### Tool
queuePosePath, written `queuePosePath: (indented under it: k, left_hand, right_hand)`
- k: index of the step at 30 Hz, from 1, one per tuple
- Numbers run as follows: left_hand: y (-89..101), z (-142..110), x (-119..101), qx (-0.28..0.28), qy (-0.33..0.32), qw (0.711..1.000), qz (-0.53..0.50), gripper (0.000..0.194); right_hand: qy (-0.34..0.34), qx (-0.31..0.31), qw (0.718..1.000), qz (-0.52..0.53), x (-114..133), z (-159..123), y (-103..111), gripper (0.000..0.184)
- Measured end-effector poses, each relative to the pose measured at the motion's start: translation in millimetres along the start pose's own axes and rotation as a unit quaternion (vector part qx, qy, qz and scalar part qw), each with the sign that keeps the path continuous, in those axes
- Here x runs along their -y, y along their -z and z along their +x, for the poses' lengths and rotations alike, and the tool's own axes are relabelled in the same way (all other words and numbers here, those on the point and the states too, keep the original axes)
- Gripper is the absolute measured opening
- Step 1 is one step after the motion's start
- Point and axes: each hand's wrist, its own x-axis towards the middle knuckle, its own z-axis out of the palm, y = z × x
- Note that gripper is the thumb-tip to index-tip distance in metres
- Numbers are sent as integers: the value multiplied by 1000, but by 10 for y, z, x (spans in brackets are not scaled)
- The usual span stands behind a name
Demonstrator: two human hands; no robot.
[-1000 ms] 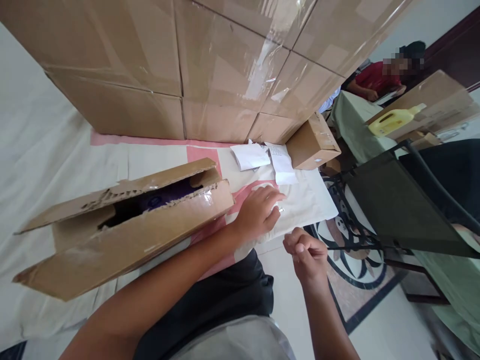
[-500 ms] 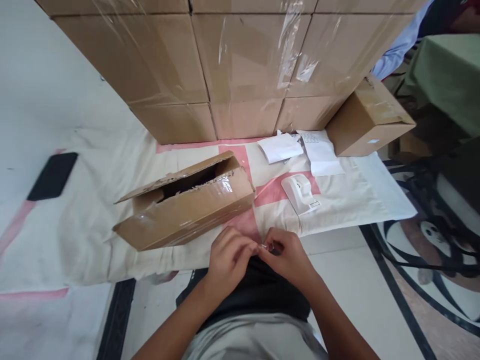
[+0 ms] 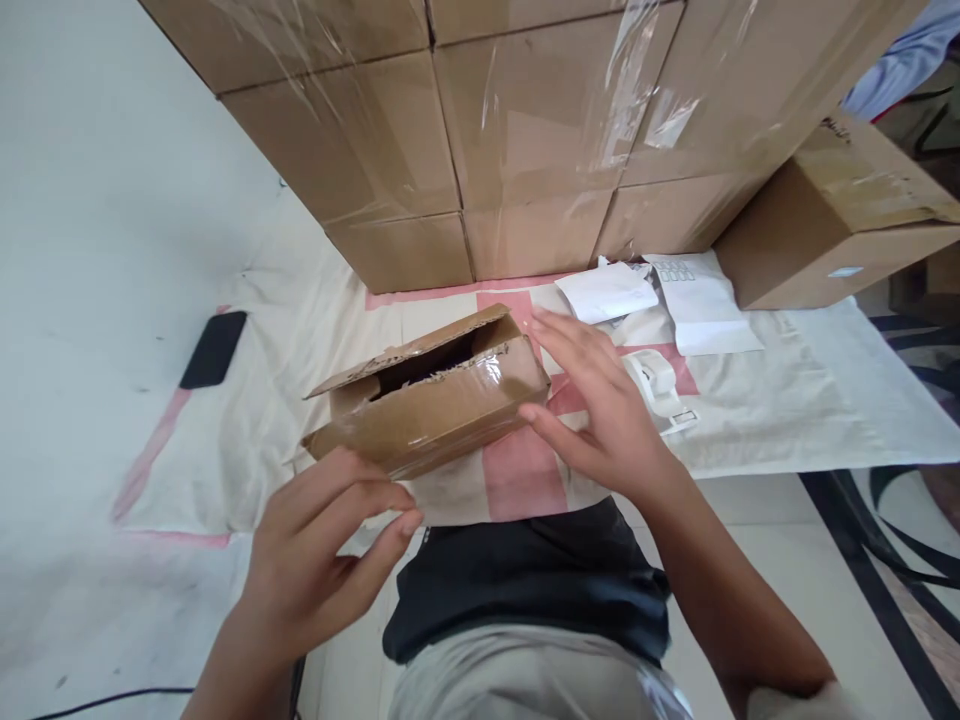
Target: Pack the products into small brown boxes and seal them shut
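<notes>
A narrow cardboard box [image 3: 442,415] lies in front of me, its torn top flap partly raised over a dark gap. My right hand [image 3: 600,410] is open at the box's right end, fingers spread around that corner; whether they touch it I cannot tell. Near the box's front left corner, my left hand [image 3: 322,555] has thumb and index finger pinched together. Anything between those fingertips is too small to make out. Just right of my right hand sits a white dispenser with a roll [image 3: 660,385], partly hidden by that hand.
Taped cardboard boxes [image 3: 536,120] are stacked along the back. White papers [image 3: 701,305] lie before them, and another carton [image 3: 832,230] stands at the right. A black phone [image 3: 214,350] rests on the cloth [image 3: 292,330] at left. A blue sleeve [image 3: 904,65] shows at top right.
My hands have parted from a joint pinch on a small white bit near my lap. The right one rose to the box's right end and opened; the left moved left. The view shifted leftward.
</notes>
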Motion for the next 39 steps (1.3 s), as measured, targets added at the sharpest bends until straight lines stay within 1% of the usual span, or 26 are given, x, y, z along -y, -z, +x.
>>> queuePosePath:
  k: [2, 3, 5, 8, 10, 13, 15, 19, 22, 25, 27, 31, 33, 37, 39]
  left_hand:
    - [59, 181, 20, 36, 0, 999, 7, 17]
    - [68, 272, 37, 45, 3, 999, 8, 16]
    - [64, 454, 89, 59, 17, 998, 4, 12]
    - [23, 727, 200, 86, 56, 995, -21, 5]
    - [-24, 896, 284, 113, 89, 989, -36, 7]
    - [-113, 1097, 386, 150, 123, 980, -33, 12]
    - [-162, 1181, 418, 164, 149, 974, -40, 17]
    - [-200, 1249, 402, 169, 215, 958, -86, 20]
    - [-205, 1259, 375, 153, 257, 945, -134, 20]
    - [-226, 1274, 355, 153, 289, 935, -135, 22]
    - [-248, 1294, 341, 166, 299, 932, -123, 23]
    - [-275, 1349, 328, 169, 307, 928, -130, 25]
    - [-265, 1378, 341, 177, 308, 921, -161, 25]
    - [-213, 1422, 395, 175, 326, 891, -262, 26]
    - [-190, 1437, 417, 178, 332, 882, -284, 26]
  right_hand:
    - [23, 24, 999, 38, -51, 267, -125, 60]
    - [19, 29, 998, 59, -86, 360, -198, 61]
    - [-6, 23, 995, 93, -153, 456, -339, 61]
    - [-35, -12, 993, 116, -205, 445, -470, 50]
    - [-34, -25, 991, 131, -205, 403, -496, 47]
    - [-54, -34, 987, 148, -193, 360, -497, 51]
    - [-76, -39, 984, 154, -190, 352, -503, 54]
    - [-83, -59, 979, 177, -201, 361, -542, 57]
    - [-82, -68, 975, 194, -213, 368, -564, 57]
    - [-95, -70, 972, 204, -221, 364, -573, 56]
    - [-102, -72, 969, 214, -224, 354, -579, 56]
    - [-105, -79, 962, 241, -227, 333, -599, 58]
    - [-102, -84, 960, 248, -230, 329, -607, 58]
    - [-96, -93, 957, 258, -237, 328, -611, 57]
    - [-99, -90, 956, 262, -240, 326, -610, 57]
